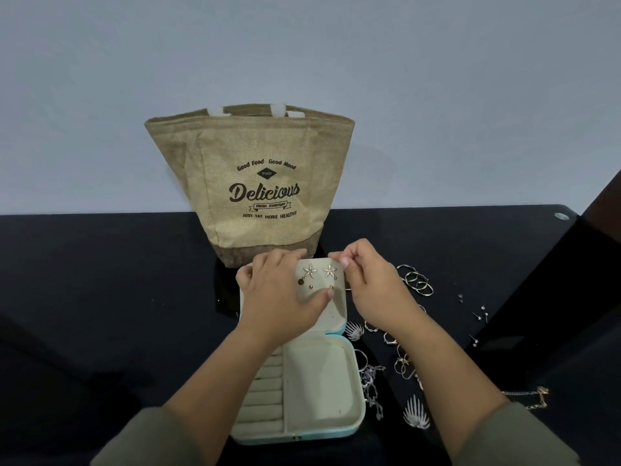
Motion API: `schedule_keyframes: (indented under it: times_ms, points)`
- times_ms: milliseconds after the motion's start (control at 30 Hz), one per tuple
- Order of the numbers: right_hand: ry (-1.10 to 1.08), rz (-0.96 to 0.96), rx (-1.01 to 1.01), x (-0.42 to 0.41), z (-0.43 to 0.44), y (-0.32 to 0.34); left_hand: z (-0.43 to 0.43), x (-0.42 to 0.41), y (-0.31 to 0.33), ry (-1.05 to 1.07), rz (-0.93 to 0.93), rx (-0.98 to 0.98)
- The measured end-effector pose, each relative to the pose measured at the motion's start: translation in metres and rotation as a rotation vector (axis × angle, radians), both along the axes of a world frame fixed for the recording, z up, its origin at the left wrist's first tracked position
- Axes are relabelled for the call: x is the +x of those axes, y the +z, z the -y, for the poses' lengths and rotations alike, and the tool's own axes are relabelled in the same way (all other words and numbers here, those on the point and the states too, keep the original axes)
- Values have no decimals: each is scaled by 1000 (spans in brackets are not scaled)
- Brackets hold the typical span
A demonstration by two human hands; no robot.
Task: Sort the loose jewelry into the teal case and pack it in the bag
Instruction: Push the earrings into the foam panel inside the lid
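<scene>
On the black table (100, 280), centre: the teal case (302, 438) lies open, its base nearest the camera and its lid (336, 312) raised at the far side
Lid: the cream lining faces the camera, with two starfish earrings (309, 271) side by side near the top edge and a few small studs (300, 281) just below them
Left hand (279, 297): grips the lid's left side, fingers curled over the top left corner and out of sight behind it, thumb laid across the lining with its tip just beside one stud
Right hand (369, 280): fingers curled, thumb and forefinger pinching the lid's top right corner, just beside the right-hand starfish earring
Base: a column of ring rolls (265, 388) on the left, partly hidden by the left forearm, and one open compartment (319, 381) on the right
Bag (262, 183): a jute tote printed "Delicious" stands upright behind the case, against the pale wall (302, 45), its foot just beyond the lid
Loose jewelry, right of the case: thin hoops (418, 282) near the right hand; one silver shell piece (355, 330) just beside the hinge corner and another (416, 417) near the base's front right corner; a silver chain (371, 385) just beside the base's right wall; gold loops (403, 364) partly under the right forearm; a gold chain (534, 398) further right; tiny pins (480, 312) well apart, toward the table's right edge
Sleeves (151, 442): olive, ending short of the wrists
</scene>
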State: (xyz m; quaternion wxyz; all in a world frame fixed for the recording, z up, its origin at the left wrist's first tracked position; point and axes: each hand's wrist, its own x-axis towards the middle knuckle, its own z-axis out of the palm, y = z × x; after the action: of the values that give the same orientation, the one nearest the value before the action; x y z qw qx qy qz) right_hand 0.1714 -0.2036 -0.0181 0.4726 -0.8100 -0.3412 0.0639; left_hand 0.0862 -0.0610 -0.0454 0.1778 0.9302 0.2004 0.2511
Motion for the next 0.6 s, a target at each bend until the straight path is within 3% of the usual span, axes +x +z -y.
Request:
schedule_keyframes:
  times_ms: [233,467,600]
  points:
    - [6,-46,50,-16,8,10,15,-10,6,115,146,121]
    - [-30,-326,252,-32,23,12,36,-35,-1,135,287,179]
    - [-20,-393,197,-35,31,11,45,-47,-17,113,451,283]
